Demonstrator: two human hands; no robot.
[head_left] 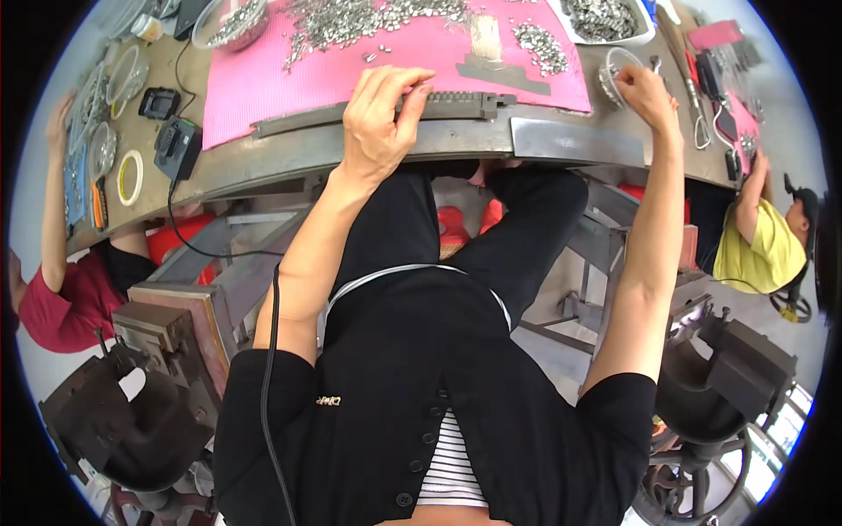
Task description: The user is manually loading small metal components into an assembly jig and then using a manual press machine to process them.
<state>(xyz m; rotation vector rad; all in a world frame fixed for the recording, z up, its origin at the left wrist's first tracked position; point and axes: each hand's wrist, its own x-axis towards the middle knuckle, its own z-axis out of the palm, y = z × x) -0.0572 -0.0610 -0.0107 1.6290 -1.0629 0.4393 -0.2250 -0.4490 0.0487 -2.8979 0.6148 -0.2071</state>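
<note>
My left hand [379, 123] is over a long dark metal bar fixture [460, 106] with a toothed row along its top. Its fingers are curled, and thumb and forefinger come close together at the fixture's edge; anything between them is too small to make out. On the right, my right hand [647, 95] reaches into a round clear plastic tub [608, 77]. Its fingers are bent together at the rim, with the tips partly hidden. The fixture lies along the near edge of a pink mat [254, 96], which bears heaps of small silvery metal parts [351, 31].
A flat metal plate [574, 140] lies at the table's front edge. A white tray of metal parts [605, 19] stands at the far right. A black charger [177, 147] and a tape roll [130, 177] lie left. Co-workers sit at both sides, one in a yellow shirt [761, 250].
</note>
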